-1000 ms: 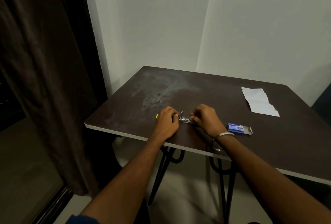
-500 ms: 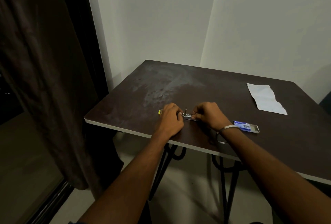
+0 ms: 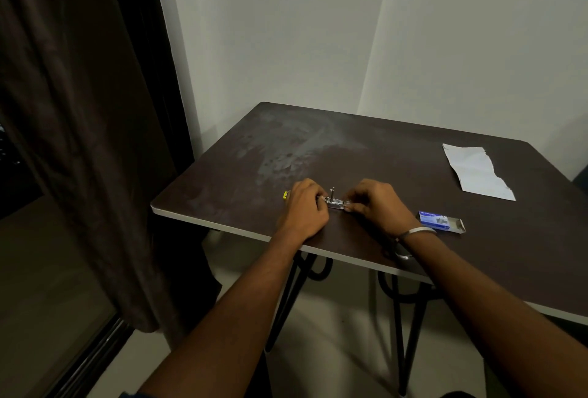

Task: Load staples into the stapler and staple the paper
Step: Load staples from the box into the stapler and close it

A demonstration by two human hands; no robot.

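Note:
A small metal stapler [image 3: 334, 203] with a yellow end lies on the dark table [image 3: 366, 149] near its front edge, its metal channel showing between my hands. My left hand [image 3: 304, 206] is closed over its left part, hiding most of the body. My right hand [image 3: 374, 202] pinches at the stapler's right end; I cannot tell if staples are between those fingers. A blue staple box [image 3: 440, 221], open at its right end, lies just right of my right wrist. A creased white paper [image 3: 477, 171] lies flat at the far right.
White walls meet in a corner behind the table. A dark curtain [image 3: 79, 111] hangs close on the left. The table's front edge [image 3: 222, 226] runs under my wrists, with black hairpin legs [image 3: 404, 334] over a pale floor.
My hands stay at the stapler with only small finger shifts. The view has tilted slightly, so the table sits a little lower in the frame.

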